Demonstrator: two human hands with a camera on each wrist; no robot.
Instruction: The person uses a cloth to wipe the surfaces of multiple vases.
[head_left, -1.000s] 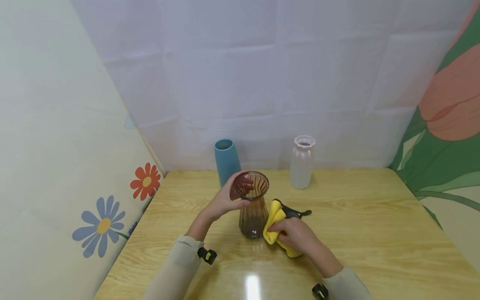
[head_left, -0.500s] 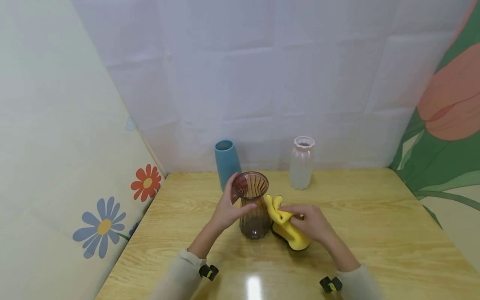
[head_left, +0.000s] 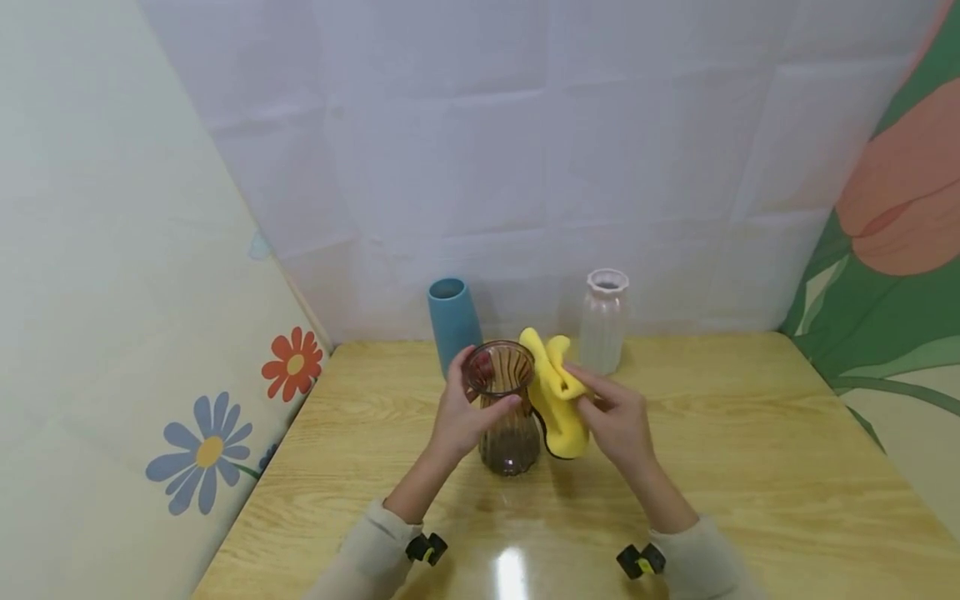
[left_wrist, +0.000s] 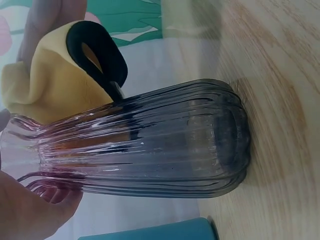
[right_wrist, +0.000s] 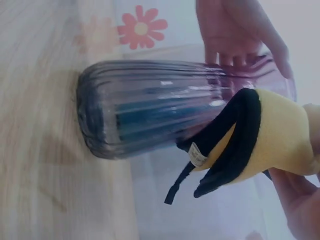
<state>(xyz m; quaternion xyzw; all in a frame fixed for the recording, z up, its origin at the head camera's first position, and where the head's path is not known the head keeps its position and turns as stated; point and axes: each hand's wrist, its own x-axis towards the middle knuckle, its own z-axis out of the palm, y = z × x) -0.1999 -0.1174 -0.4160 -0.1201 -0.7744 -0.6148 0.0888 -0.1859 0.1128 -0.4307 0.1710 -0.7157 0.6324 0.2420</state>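
Note:
A ribbed glass vase point(head_left: 510, 442), pinkish at the flared rim and smoky grey below, stands upright on the table. My left hand point(head_left: 463, 417) grips it around the neck, thumb in front and fingers behind. My right hand point(head_left: 618, 417) pinches a bunched yellow cloth point(head_left: 566, 425) with dark edging just right of the vase. In the right wrist view the cloth point(right_wrist: 280, 135) hangs folded beside the vase's upper part, with a dark loop and a small white tag. Through the glass point(left_wrist: 165, 145) in the left wrist view, part of the cloth shows.
Behind the glass vase, to its left, stands a blue vase point(head_left: 453, 321). A white ribbed vase point(head_left: 602, 333) with a scalloped rim is at the back right. The wood-grain table point(head_left: 750, 433) meets a pale sheet point(head_left: 637, 167) at the back and flower-patterned panels at the sides.
My right hand has lifted the yellow cloth from low beside the vase's base up to its rim level, regripping and bunching it. The glass vase has stayed in place under my left hand.

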